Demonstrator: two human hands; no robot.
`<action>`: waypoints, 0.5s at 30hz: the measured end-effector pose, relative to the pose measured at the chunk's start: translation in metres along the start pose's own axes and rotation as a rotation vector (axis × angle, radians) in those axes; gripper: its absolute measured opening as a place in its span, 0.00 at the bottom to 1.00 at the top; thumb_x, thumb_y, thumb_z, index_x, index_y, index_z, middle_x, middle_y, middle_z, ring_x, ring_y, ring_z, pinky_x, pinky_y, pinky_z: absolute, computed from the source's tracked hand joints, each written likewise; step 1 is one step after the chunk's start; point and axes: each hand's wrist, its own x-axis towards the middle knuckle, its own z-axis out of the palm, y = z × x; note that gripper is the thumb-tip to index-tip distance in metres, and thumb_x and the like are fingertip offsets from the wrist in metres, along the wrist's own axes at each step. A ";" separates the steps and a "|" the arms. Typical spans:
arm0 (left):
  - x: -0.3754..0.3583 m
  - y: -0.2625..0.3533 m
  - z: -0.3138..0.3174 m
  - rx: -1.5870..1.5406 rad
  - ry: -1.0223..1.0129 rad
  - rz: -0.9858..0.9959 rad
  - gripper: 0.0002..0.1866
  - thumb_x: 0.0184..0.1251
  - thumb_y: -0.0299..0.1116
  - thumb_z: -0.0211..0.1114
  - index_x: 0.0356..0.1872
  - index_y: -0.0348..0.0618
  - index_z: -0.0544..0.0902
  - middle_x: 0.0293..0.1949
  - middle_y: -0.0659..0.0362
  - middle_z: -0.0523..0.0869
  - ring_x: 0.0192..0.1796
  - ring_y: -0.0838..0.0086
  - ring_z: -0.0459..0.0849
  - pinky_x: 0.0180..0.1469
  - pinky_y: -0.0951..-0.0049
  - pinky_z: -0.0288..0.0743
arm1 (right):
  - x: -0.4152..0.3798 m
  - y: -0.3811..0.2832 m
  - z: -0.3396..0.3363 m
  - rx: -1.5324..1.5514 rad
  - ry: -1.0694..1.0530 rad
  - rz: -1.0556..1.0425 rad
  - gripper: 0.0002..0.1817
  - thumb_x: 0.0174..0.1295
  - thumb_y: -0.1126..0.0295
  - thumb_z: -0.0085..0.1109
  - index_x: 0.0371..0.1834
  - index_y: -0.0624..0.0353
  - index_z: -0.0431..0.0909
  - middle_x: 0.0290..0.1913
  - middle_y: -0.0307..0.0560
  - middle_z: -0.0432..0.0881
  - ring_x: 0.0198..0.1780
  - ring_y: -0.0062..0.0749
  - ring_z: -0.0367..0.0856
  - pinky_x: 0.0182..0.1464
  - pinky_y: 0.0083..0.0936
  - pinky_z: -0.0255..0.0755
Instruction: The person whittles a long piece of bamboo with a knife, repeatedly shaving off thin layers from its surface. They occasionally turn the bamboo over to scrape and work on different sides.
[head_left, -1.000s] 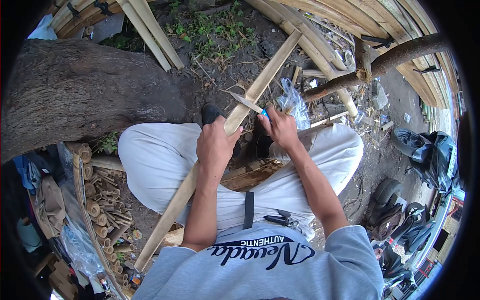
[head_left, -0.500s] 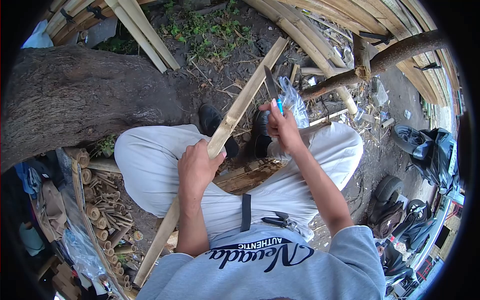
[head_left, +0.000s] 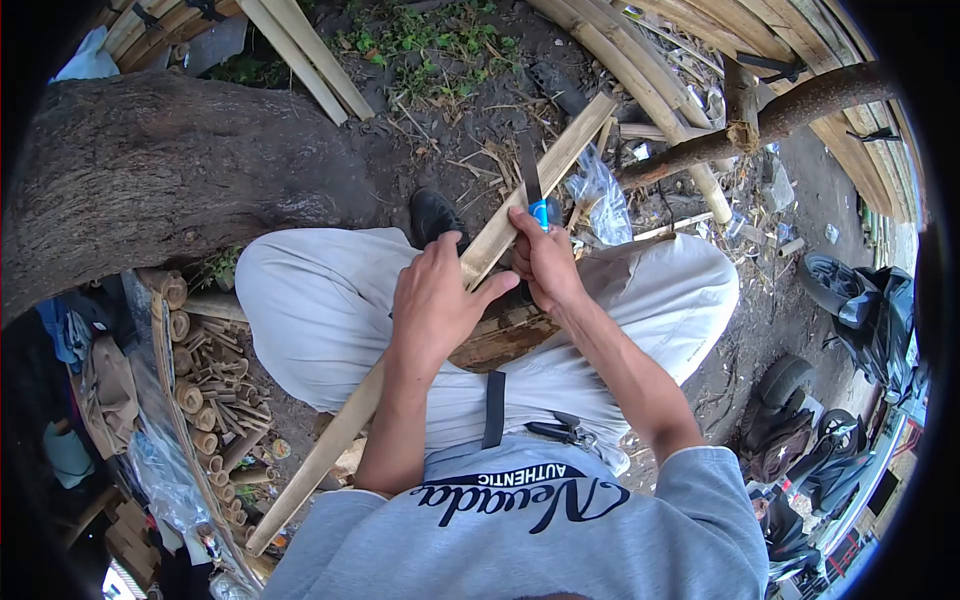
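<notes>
A long split bamboo strip [head_left: 498, 236] slants across my lap, from lower left to upper right. My left hand [head_left: 436, 300] lies over its middle with the thumb stretched out and the fingers loosely spread. My right hand [head_left: 545, 258] is closed round the blue handle of a knife [head_left: 531, 172], its thumb near the strip's right edge. The dark blade points up and away, beside the strip's upper part. Below my hands, a piece of wood [head_left: 500, 341] shows between my legs.
A thick tree trunk [head_left: 180, 180] lies at the left. Cut bamboo pieces [head_left: 205, 415] are stacked at lower left. Bamboo poles [head_left: 640, 75] and a branch [head_left: 790, 115] are at upper right, with a clear plastic bag [head_left: 603, 205] near my right knee. Motorbikes [head_left: 865, 300] stand far right.
My left hand has moved up and its fingers have loosened on the strip. My right hand with the knife has come down and left, closer to the strip.
</notes>
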 end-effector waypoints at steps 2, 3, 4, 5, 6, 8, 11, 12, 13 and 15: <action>0.010 0.016 0.012 -0.014 -0.036 -0.014 0.40 0.60 0.56 0.77 0.60 0.29 0.77 0.48 0.36 0.88 0.55 0.42 0.87 0.54 0.49 0.80 | 0.000 -0.001 0.000 -0.001 0.018 -0.017 0.19 0.75 0.61 0.62 0.23 0.46 0.70 0.16 0.25 0.61 0.15 0.14 0.53 0.19 0.24 0.45; 0.014 0.021 0.016 -0.016 -0.053 -0.015 0.39 0.62 0.55 0.76 0.60 0.29 0.77 0.46 0.37 0.89 0.52 0.41 0.88 0.52 0.49 0.81 | 0.001 -0.002 0.000 0.000 0.038 -0.047 0.19 0.74 0.62 0.62 0.23 0.46 0.70 0.16 0.25 0.61 0.16 0.13 0.54 0.19 0.23 0.46; 0.016 0.024 0.020 -0.019 -0.054 -0.039 0.39 0.62 0.55 0.76 0.60 0.29 0.77 0.46 0.37 0.89 0.52 0.41 0.88 0.52 0.49 0.81 | 0.002 -0.004 -0.003 0.028 0.030 -0.035 0.19 0.74 0.63 0.63 0.23 0.46 0.70 0.17 0.24 0.61 0.17 0.13 0.55 0.20 0.23 0.47; 0.018 0.025 0.023 0.009 -0.053 -0.034 0.36 0.63 0.53 0.76 0.60 0.30 0.78 0.43 0.37 0.89 0.50 0.41 0.88 0.50 0.48 0.82 | 0.003 -0.007 -0.004 0.028 0.063 -0.031 0.18 0.74 0.63 0.62 0.23 0.44 0.69 0.17 0.24 0.60 0.16 0.12 0.54 0.20 0.22 0.46; 0.020 0.025 0.025 0.041 -0.053 -0.026 0.34 0.65 0.50 0.75 0.59 0.30 0.79 0.41 0.38 0.90 0.47 0.41 0.89 0.48 0.48 0.82 | 0.002 -0.010 -0.007 0.015 0.047 0.009 0.19 0.75 0.62 0.62 0.24 0.44 0.69 0.17 0.23 0.60 0.16 0.12 0.53 0.19 0.22 0.45; 0.025 0.022 0.029 0.038 -0.020 -0.024 0.30 0.65 0.48 0.75 0.58 0.32 0.80 0.40 0.38 0.90 0.46 0.41 0.89 0.47 0.48 0.82 | 0.002 -0.013 -0.012 0.001 0.026 0.056 0.19 0.76 0.60 0.61 0.24 0.44 0.69 0.17 0.23 0.59 0.16 0.11 0.53 0.19 0.21 0.45; 0.033 0.007 0.024 -0.021 0.052 0.025 0.23 0.63 0.46 0.77 0.51 0.39 0.86 0.36 0.40 0.90 0.43 0.42 0.89 0.46 0.47 0.82 | 0.003 -0.014 -0.015 -0.051 -0.038 0.013 0.17 0.78 0.55 0.59 0.29 0.48 0.74 0.16 0.23 0.57 0.16 0.11 0.51 0.19 0.20 0.43; 0.036 0.001 0.013 -0.026 0.054 0.015 0.23 0.63 0.46 0.77 0.52 0.40 0.87 0.36 0.41 0.90 0.43 0.43 0.89 0.46 0.49 0.81 | 0.003 -0.018 -0.013 -0.096 -0.037 -0.015 0.19 0.79 0.53 0.56 0.31 0.51 0.76 0.17 0.23 0.53 0.16 0.11 0.49 0.20 0.20 0.43; 0.039 -0.005 -0.002 -0.030 0.055 0.008 0.23 0.63 0.46 0.77 0.53 0.42 0.88 0.36 0.41 0.90 0.42 0.43 0.89 0.46 0.51 0.81 | 0.003 -0.022 -0.011 -0.139 -0.034 -0.043 0.21 0.81 0.50 0.53 0.34 0.54 0.78 0.17 0.22 0.50 0.17 0.11 0.48 0.21 0.19 0.43; 0.040 -0.010 -0.039 -0.063 0.090 0.003 0.24 0.63 0.46 0.77 0.56 0.45 0.88 0.34 0.44 0.90 0.38 0.47 0.90 0.45 0.55 0.79 | 0.006 -0.026 -0.017 -0.159 -0.041 -0.042 0.23 0.81 0.49 0.50 0.40 0.59 0.81 0.18 0.23 0.47 0.17 0.12 0.46 0.22 0.20 0.43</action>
